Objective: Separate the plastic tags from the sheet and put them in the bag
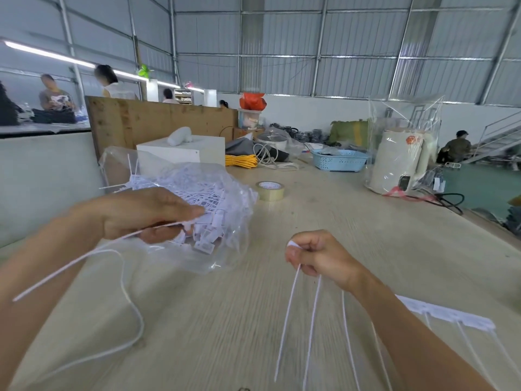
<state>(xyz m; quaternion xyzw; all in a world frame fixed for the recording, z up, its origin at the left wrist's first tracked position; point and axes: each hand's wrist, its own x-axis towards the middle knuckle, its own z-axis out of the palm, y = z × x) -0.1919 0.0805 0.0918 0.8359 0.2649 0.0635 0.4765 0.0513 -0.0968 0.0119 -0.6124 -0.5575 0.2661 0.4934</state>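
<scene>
A: Where's the clear bag (180, 193)?
B: On the wooden table (366, 249), full of tags; the left hand (146, 215) grips its mouth and one strand.
A: The right hand (318, 255)?
B: Pinching loose tags (298, 320), tails hanging toward the viewer. The sheet (451, 314) lies behind that forearm.

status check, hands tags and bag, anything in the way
Left hand grips a tag at the bag mouth. Right hand pinches loose tags, tails hanging. Sheet on the table behind right forearm. Tape roll beyond, not in the way.
</scene>
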